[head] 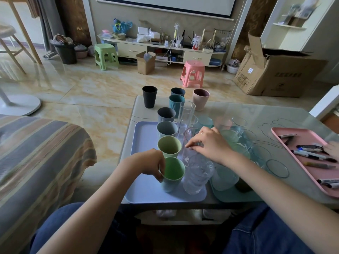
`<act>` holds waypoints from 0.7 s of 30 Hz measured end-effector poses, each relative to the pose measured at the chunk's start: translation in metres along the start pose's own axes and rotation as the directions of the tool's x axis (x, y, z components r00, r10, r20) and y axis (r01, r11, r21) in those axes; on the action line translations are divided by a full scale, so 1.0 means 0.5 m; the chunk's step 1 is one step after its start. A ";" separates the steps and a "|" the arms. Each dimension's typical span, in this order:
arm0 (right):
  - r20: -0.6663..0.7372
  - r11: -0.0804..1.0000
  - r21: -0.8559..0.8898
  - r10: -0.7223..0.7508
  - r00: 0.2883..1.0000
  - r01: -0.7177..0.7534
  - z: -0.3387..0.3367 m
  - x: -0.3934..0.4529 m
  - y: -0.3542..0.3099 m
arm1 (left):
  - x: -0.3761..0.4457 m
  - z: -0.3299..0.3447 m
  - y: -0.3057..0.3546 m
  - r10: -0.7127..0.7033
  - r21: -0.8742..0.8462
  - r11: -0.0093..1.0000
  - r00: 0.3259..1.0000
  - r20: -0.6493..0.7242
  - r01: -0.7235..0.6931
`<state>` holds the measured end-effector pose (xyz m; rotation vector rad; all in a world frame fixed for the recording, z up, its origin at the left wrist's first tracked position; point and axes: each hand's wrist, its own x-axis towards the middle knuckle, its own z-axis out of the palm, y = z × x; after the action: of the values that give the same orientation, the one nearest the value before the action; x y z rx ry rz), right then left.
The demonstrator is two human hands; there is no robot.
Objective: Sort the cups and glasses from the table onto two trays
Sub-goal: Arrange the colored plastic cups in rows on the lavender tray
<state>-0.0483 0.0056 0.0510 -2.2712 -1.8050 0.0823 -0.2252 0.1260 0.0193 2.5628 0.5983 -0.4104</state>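
The person sits at the near edge of the table (238,114), both bare arms reaching forward. The left hand (150,165) has its fingers (160,176) curled over the rim of the green cup (173,174), which stands upright near the front edge of the lavender tray (145,191) at the table's near left corner. The right hand (209,143) rests over the clear glass (190,143) just beyond, its fingers pinched loosely on the rim. Another clear ribbed glass (199,174) stands just beside the green cup, at the tray's front right corner.

Behind the green cup a row of upright cups runs toward the far edge: an olive cup (169,146), a grey cup (167,128) and a dark grey cup (166,114), the last at or just past the tray's far edge. Farther on, off the tray, stand two teal cups (176,102), a black cup (149,96) near the far left corner and a pink cup (200,99).

Right of the lavender tray lies a pale green tray (231,196) crowded with tinted glasses (231,136); their exact number cannot be told. Toward the table's right edge a pink tray (300,136) carries several marker pens (311,154).
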 end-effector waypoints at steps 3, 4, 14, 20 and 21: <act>0.001 1.000 0.003 -0.002 1.000 0.002 0.004 0.004 0.000 | 0.006 0.005 -0.004 -0.003 -0.011 1.000 1.000 -0.024 0.002; -0.003 1.000 0.002 -0.002 1.000 0.002 0.005 0.005 0.000 | 0.007 0.006 -0.004 0.002 -0.011 1.000 1.000 -0.020 -0.003; 0.001 1.000 0.004 0.020 1.000 -0.020 0.008 0.012 -0.005 | 0.004 -0.004 -0.010 0.014 -0.021 1.000 1.000 0.014 -0.014; 0.016 1.000 0.011 0.018 1.000 -0.018 0.015 0.019 -0.012 | -0.005 -0.028 -0.027 0.021 -0.089 0.996 1.000 -0.008 -0.021; 0.016 1.000 0.021 0.018 1.000 -0.019 0.019 0.021 -0.008 | -0.007 -0.031 -0.029 0.023 -0.101 0.995 1.000 -0.014 -0.024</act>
<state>-0.0515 0.0179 0.0439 -2.2792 -1.7827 0.1229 -0.2324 0.1443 0.0281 2.4753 0.5781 -0.3470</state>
